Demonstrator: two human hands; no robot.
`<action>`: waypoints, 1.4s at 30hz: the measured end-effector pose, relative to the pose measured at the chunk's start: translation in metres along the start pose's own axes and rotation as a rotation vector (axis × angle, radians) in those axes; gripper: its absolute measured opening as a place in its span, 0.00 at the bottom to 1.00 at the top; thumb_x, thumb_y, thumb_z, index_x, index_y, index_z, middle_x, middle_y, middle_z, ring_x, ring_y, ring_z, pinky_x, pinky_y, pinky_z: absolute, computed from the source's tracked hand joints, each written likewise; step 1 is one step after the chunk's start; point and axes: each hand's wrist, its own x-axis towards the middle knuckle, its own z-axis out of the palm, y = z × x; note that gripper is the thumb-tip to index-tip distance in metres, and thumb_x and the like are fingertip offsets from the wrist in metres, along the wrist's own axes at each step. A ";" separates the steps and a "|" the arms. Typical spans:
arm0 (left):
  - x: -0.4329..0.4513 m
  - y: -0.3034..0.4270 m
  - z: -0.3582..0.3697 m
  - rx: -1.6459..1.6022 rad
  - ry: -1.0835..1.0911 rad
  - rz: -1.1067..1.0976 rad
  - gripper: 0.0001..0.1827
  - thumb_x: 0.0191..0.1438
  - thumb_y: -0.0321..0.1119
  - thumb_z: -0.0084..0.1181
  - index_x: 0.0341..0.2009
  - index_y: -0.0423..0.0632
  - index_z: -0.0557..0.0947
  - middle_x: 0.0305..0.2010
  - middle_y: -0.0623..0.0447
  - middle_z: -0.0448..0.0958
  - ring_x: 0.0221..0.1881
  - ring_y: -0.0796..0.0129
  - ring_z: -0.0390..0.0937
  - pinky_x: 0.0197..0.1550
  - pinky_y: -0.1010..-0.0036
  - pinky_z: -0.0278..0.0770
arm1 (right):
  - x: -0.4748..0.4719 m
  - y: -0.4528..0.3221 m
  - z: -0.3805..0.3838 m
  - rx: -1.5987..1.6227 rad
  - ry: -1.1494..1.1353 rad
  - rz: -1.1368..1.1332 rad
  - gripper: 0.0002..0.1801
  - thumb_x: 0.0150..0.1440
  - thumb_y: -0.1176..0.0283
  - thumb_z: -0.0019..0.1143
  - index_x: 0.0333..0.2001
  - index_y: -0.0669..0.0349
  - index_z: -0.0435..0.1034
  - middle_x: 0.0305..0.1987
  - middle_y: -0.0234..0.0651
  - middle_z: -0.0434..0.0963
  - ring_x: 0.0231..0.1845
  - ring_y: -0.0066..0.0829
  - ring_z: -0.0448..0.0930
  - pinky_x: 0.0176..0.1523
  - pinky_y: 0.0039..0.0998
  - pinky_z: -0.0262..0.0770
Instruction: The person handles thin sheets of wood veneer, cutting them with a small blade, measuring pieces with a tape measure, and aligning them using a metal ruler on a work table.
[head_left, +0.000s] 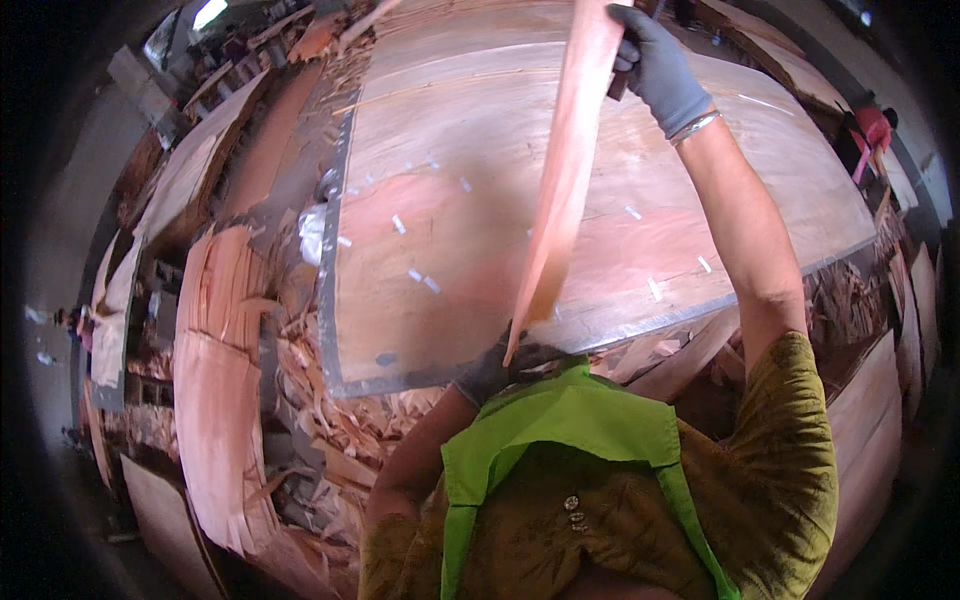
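A long, narrow strip of wood veneer stands raised over a table, reaching from near my chest to the top of the picture. My right hand, in a grey glove, grips its far end; a small dark object shows beside the fingers. My left hand, in a dark glove, is at the strip's near end by my chest, in shadow, and its fingers are hard to make out. Under the strip lies a large veneer sheet with reddish patches and several short pieces of white tape.
Veneer scraps heap up below the table's dark edge. A stack of veneer sheets lies at the left. More sheets stand at the right. A person in red is at the far right.
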 end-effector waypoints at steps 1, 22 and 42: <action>-0.010 -0.008 0.006 -0.041 0.064 0.011 0.43 0.53 0.67 0.38 0.61 0.44 0.55 0.59 0.39 0.63 0.57 0.52 0.65 0.57 0.54 0.64 | 0.001 0.007 -0.008 0.025 0.054 0.011 0.14 0.55 0.64 0.52 0.19 0.50 0.62 0.09 0.21 0.55 0.12 0.16 0.56 0.18 0.21 0.50; -0.202 0.131 -0.135 0.775 1.219 0.661 0.11 0.48 0.34 0.63 0.37 0.48 0.81 0.23 0.60 0.74 0.16 0.80 0.63 0.16 0.81 0.60 | -0.272 0.283 -0.088 0.381 0.441 0.588 0.08 0.57 0.62 0.52 0.27 0.50 0.67 0.18 0.26 0.69 0.13 0.20 0.63 0.18 0.19 0.59; -0.201 0.022 -0.145 1.380 1.744 0.534 0.33 0.47 0.35 0.56 0.58 0.40 0.63 0.47 0.37 0.72 0.40 0.48 0.74 0.40 0.62 0.73 | -0.367 0.345 -0.092 0.131 0.490 0.872 0.13 0.60 0.59 0.42 0.40 0.54 0.69 0.29 0.28 0.73 0.28 0.27 0.72 0.26 0.30 0.71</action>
